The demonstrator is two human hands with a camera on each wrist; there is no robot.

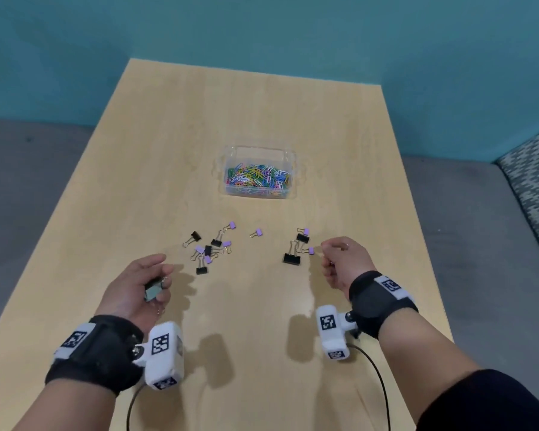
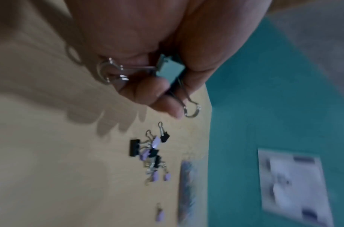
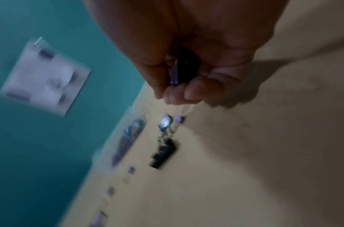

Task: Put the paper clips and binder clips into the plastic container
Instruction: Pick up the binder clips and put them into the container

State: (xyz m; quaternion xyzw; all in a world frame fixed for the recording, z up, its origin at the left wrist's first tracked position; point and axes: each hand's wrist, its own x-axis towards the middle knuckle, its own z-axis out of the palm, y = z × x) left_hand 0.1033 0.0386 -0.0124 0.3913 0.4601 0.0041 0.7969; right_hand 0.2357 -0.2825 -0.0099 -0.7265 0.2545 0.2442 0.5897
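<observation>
Now left hand [image 1: 137, 286] gripping teal binder clip [image 2: 168, 69], right hand [image 1: 343, 261] clutching small clips [image 3: 178, 69]

Head view: high above the bench [image 1: 168, 150], looking forward and down. 2 wrist views: close under each palm, tilted, blurred, facing along the fingers. All 3 share the scattered binder clips [image 1: 208, 250] and plastic container [image 1: 259, 194].

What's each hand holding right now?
Left hand: grips a teal binder clip.
Right hand: fingers curled round small clips, purple and dark.
</observation>
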